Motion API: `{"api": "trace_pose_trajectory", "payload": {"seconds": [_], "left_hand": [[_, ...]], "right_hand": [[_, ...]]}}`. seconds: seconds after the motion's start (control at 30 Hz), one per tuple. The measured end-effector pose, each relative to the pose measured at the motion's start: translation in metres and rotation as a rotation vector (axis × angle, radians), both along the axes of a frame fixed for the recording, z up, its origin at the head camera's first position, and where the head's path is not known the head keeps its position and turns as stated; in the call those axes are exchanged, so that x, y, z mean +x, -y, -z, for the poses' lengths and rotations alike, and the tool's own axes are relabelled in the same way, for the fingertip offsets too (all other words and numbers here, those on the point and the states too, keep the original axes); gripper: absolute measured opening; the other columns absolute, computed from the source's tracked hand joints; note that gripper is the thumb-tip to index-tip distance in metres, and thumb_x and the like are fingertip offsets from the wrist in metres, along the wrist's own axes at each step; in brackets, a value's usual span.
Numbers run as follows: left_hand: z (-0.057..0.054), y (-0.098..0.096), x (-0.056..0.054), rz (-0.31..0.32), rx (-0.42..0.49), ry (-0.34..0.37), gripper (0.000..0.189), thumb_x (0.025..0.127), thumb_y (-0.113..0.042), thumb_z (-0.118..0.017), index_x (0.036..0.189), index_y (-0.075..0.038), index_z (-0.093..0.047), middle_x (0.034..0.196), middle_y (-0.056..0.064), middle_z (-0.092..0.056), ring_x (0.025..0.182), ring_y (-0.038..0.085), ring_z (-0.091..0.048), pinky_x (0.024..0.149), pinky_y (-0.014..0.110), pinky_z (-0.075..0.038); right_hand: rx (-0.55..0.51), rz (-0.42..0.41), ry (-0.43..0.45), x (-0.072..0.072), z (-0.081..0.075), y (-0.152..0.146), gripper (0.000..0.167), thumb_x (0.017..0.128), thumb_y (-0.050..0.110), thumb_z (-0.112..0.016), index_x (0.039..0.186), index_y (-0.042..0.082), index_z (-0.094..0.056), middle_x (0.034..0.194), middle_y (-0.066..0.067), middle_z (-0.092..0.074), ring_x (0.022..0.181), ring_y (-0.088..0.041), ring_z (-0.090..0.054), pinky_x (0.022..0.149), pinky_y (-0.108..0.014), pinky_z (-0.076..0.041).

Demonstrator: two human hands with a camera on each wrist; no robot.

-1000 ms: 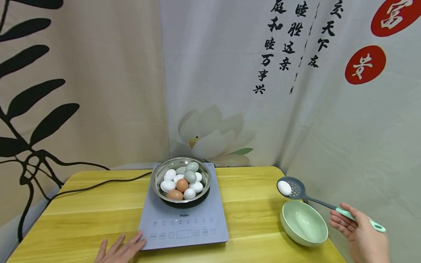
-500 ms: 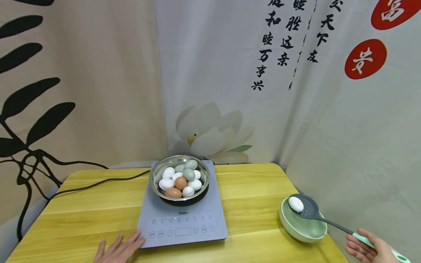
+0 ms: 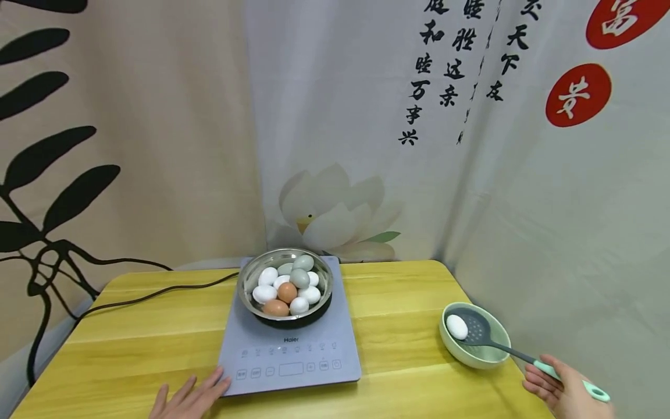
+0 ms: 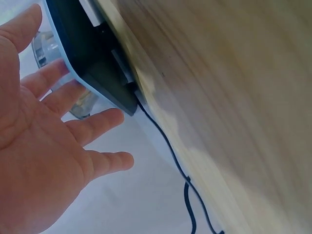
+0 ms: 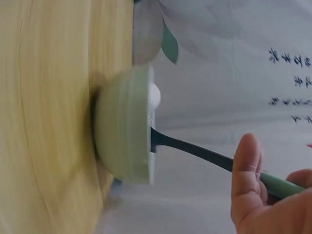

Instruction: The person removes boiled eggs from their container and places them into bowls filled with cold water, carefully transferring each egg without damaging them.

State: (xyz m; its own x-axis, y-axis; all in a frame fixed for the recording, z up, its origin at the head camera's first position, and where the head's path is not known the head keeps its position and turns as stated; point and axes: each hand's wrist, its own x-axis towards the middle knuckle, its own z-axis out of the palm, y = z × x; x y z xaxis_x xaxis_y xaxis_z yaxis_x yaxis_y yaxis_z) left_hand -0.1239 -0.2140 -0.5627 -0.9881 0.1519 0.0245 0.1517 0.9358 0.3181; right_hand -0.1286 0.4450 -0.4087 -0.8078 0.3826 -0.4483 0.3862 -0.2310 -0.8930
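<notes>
My right hand point(image 3: 567, 387) grips the mint-green handle of a grey slotted skimmer point(image 3: 477, 329). A white egg point(image 3: 457, 327) lies in the skimmer's head, which sits inside the mouth of a light green bowl point(image 3: 473, 361). In the right wrist view, the egg point(image 5: 155, 96) shows just over the bowl's rim and the dark shaft slopes out of it. My left hand point(image 3: 189, 398) has its fingers spread, fingertips at the front left corner of a grey-blue induction cooker point(image 3: 290, 372). From the left wrist, the hand point(image 4: 53, 131) shows straight fingers by the cooker's edge.
On the cooker stands a steel pot point(image 3: 246, 285) with several white, brown and pale greenish eggs. A black cord point(image 3: 167, 289) runs left from the cooker across the wooden table point(image 3: 403, 326). A printed curtain point(image 3: 345, 116) hangs behind and to the right.
The skimmer with the egg has moved from above the bowl's far side down into its mouth. The bowl has shifted slightly left in view. My left hand has stayed by the cooker.
</notes>
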Motion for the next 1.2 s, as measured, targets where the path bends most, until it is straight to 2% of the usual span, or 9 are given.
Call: {"api": "trace_pose_trajectory", "payload": {"seconds": [0.13,0.27,0.4,0.53,0.77,0.87,1.0,1.1,1.2], "left_hand": [[0.000,0.000,0.000,0.001,0.008,-0.007,0.079,0.085,-0.090,-0.059,0.145,-0.039,-0.066,0.157,-0.008,-0.061,0.134,0.049,-0.063,0.109,0.090,-0.025],[-0.001,-0.001,0.000,0.000,0.014,0.007,0.080,0.084,-0.090,-0.059,0.145,-0.039,-0.065,0.158,-0.008,-0.060,0.134,0.049,-0.063,0.109,0.090,-0.024],[0.000,-0.004,0.002,-0.007,0.018,-0.013,0.081,0.083,-0.091,-0.059,0.145,-0.040,-0.066,0.158,-0.009,-0.060,0.134,0.048,-0.063,0.110,0.088,-0.026],[0.003,-0.006,0.003,-0.020,0.019,-0.062,0.079,0.082,-0.090,-0.062,0.143,-0.040,-0.067,0.156,-0.011,-0.062,0.133,0.047,-0.065,0.111,0.085,-0.029],[0.006,-0.002,0.001,-0.027,0.017,-0.024,0.080,0.082,-0.091,-0.060,0.143,-0.040,-0.067,0.157,-0.010,-0.061,0.133,0.047,-0.064,0.111,0.086,-0.027],[0.007,0.000,0.001,-0.029,0.020,-0.012,0.081,0.082,-0.091,-0.060,0.144,-0.040,-0.067,0.157,-0.010,-0.061,0.133,0.047,-0.064,0.112,0.086,-0.026],[0.005,0.001,0.001,-0.027,0.037,0.005,0.080,0.082,-0.090,-0.061,0.144,-0.041,-0.066,0.158,-0.010,-0.060,0.134,0.048,-0.063,0.112,0.086,-0.024],[0.003,0.000,0.001,-0.023,0.054,0.024,0.078,0.083,-0.090,-0.060,0.145,-0.041,-0.065,0.159,-0.009,-0.059,0.135,0.049,-0.062,0.112,0.087,-0.023],[0.002,0.000,0.000,-0.023,0.069,0.035,0.078,0.084,-0.089,-0.061,0.145,-0.041,-0.065,0.159,-0.009,-0.059,0.136,0.049,-0.062,0.112,0.087,-0.022]], "right_hand": [[0.101,0.166,-0.167,-0.017,0.017,0.036,0.037,0.115,0.029,-0.046,0.087,0.031,-0.070,0.079,0.004,-0.080,0.076,-0.011,-0.079,0.077,-0.033,-0.068],[0.230,0.152,-0.311,-0.031,0.031,0.064,0.022,0.111,0.029,-0.059,0.104,0.023,-0.078,0.082,0.008,-0.080,0.074,-0.009,-0.078,0.073,-0.027,-0.067],[0.571,0.032,-0.358,-0.041,0.043,0.084,0.037,0.111,0.035,-0.058,0.132,0.008,-0.073,0.088,0.023,-0.075,0.076,-0.001,-0.076,0.075,-0.013,-0.061],[0.898,-0.068,-0.392,-0.048,0.053,0.099,0.041,0.112,0.036,-0.056,0.139,0.008,-0.071,0.101,0.008,-0.079,0.082,0.006,-0.070,0.075,-0.006,-0.053],[1.331,-0.199,-0.780,-0.059,0.073,0.116,0.030,0.100,0.008,-0.073,0.130,0.008,-0.076,0.120,-0.008,-0.080,0.107,-0.034,-0.074,0.100,0.006,-0.033],[1.436,-0.248,-0.940,-0.064,0.079,0.121,0.033,0.094,0.005,-0.077,0.127,0.007,-0.077,0.114,-0.007,-0.080,0.100,-0.031,-0.075,0.098,-0.001,-0.046],[1.593,-0.290,-1.085,-0.069,0.081,0.122,0.031,0.110,0.026,-0.059,0.125,0.006,-0.077,0.108,-0.009,-0.079,0.096,-0.027,-0.074,0.084,-0.030,-0.062],[1.653,-0.274,-1.117,-0.071,0.077,0.120,0.049,0.115,0.039,-0.043,0.126,0.004,-0.075,0.106,-0.011,-0.078,0.093,-0.027,-0.075,0.075,-0.043,-0.062],[1.571,-0.169,-1.056,-0.068,0.066,0.120,0.033,0.108,0.024,-0.060,0.125,0.001,-0.075,0.104,-0.012,-0.080,0.087,-0.024,-0.077,0.071,-0.035,-0.062]]}}
